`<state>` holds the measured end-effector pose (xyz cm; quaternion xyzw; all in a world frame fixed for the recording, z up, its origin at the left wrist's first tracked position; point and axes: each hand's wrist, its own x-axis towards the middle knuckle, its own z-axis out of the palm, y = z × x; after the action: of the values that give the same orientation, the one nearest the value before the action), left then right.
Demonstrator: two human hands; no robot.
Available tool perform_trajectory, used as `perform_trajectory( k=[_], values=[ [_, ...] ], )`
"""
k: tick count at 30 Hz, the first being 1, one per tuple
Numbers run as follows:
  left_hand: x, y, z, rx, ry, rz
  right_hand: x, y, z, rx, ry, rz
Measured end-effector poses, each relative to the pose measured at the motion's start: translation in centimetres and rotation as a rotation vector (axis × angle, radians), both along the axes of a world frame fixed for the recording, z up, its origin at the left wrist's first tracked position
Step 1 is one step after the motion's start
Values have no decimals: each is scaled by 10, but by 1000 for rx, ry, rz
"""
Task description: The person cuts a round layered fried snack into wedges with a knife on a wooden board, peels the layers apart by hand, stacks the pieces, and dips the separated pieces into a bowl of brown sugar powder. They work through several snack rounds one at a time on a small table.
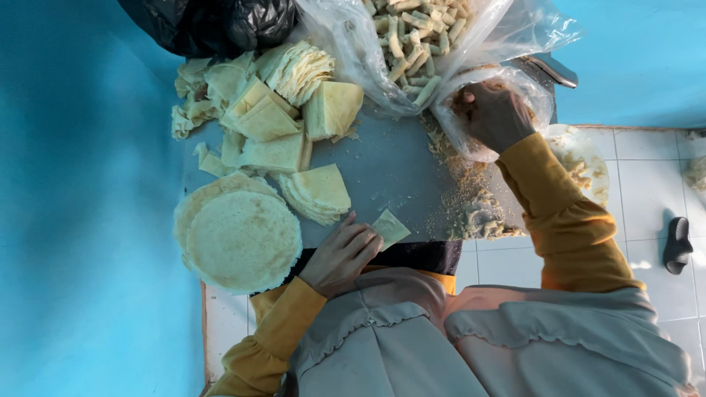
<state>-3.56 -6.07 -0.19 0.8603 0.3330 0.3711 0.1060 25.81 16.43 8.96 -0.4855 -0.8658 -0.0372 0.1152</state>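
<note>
My left hand (342,256) rests on the near edge of a grey board (390,158), its fingers pinching a small cut piece of thin pastry sheet (390,227). My right hand (494,114) reaches down into a clear plastic bag of crumbly filling (529,88) at the board's far right; its fingers are buried, so what they hold is hidden. A stack of round pastry sheets (239,235) lies to the left of my left hand. Stacks of wedge-cut sheets (318,192) sit in the middle and far left (268,110) of the board.
A large clear bag of rolled pastry sticks (412,44) lies at the far edge, with a black plastic bag (213,22) beside it. Crumbs and filling bits (478,209) are scattered on the board's right. A dark slipper (678,245) lies on the white tiles.
</note>
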Motion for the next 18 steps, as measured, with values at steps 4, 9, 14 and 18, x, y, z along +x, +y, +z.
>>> perform_trajectory(
  k=[4, 9, 14, 18],
  values=[
    [-2, 2, 0, 4, -33, -19, 15, -4, 9, -100, 239, 54],
    [-5, 1, 2, 11, -54, 3, -15, -69, 29, -516, 676, 49],
    [-2, -2, 2, 76, -50, 86, -76, -161, -13, -521, 492, 318],
    [2, -7, -1, 108, -14, 175, -70, -182, -30, -183, 281, 616]
  ],
)
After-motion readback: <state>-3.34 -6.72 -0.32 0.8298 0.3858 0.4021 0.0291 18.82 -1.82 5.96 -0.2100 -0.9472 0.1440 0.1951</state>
